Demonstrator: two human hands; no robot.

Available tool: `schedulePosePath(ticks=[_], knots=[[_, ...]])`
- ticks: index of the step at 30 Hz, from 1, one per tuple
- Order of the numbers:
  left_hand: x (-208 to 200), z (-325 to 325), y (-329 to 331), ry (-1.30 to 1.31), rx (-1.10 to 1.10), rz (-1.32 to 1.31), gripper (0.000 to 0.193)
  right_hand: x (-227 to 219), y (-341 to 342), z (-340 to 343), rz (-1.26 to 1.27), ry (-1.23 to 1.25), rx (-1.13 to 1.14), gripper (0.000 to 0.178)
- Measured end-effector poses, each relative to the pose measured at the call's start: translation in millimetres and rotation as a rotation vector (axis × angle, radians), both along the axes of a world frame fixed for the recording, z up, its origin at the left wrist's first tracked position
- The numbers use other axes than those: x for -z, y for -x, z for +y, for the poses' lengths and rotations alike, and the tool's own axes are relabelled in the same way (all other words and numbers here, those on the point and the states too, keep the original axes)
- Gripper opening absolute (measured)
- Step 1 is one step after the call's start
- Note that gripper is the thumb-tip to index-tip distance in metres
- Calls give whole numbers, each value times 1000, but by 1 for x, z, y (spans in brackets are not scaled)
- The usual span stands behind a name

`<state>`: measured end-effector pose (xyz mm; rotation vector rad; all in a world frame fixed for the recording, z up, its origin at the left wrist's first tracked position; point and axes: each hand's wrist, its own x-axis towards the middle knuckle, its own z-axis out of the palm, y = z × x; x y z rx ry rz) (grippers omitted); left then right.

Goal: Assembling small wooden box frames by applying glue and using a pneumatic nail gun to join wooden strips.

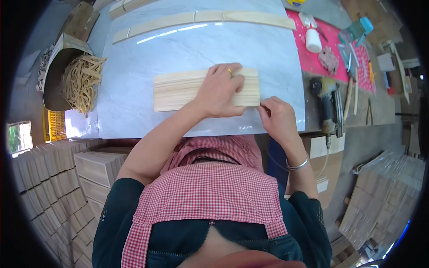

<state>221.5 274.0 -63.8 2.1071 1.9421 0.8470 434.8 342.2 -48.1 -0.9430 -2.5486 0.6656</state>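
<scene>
A stack of pale wooden strips (pixel 174 91) lies flat on the marbled table, long sides running left to right. My left hand (pixel 219 91) spans it from above near its right part, thumb at the near edge and fingers bent over the far side. At the near right corner is my right hand (pixel 279 115), its fingers drawn together in a pinch against the stack's end. Whether anything sits between those fingertips is hidden.
Pale wooden slats (pixel 178 20) lie along the table's far side. Left stands a tub of tan bands (pixel 82 80). To the right are a white bottle (pixel 313 41) on pink cloth, a teal bottle (pixel 353 32), a nail gun (pixel 328 100) and pliers (pixel 369 111). Stacked wood (pixel 49 178) fills the lower left.
</scene>
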Motion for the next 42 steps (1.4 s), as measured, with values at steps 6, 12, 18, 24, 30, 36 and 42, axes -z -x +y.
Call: schedulePosePath(ticks=[6,12,18,24,30,36,42], knots=[[-3,-5,0,19,8,-6,38,-8,3,5,3,165,-26,5],[8,0,4,-5,38,-40,37,-5,3,11,-24,254,-17,7],[9,3,6,-95,26,25,39,-4,1,5,32,201,0,12],[12,-2,6,-158,-3,135,36,13,-93,67,-85,-366,327,44],[-5,-3,-2,-27,-24,91,32,56,-175,117,-487,-287,491,47],[-2,2,2,102,58,89,45,21,-157,130,-486,-171,550,41],[-13,1,7,215,83,28,50,-76,-109,96,-442,307,658,35]])
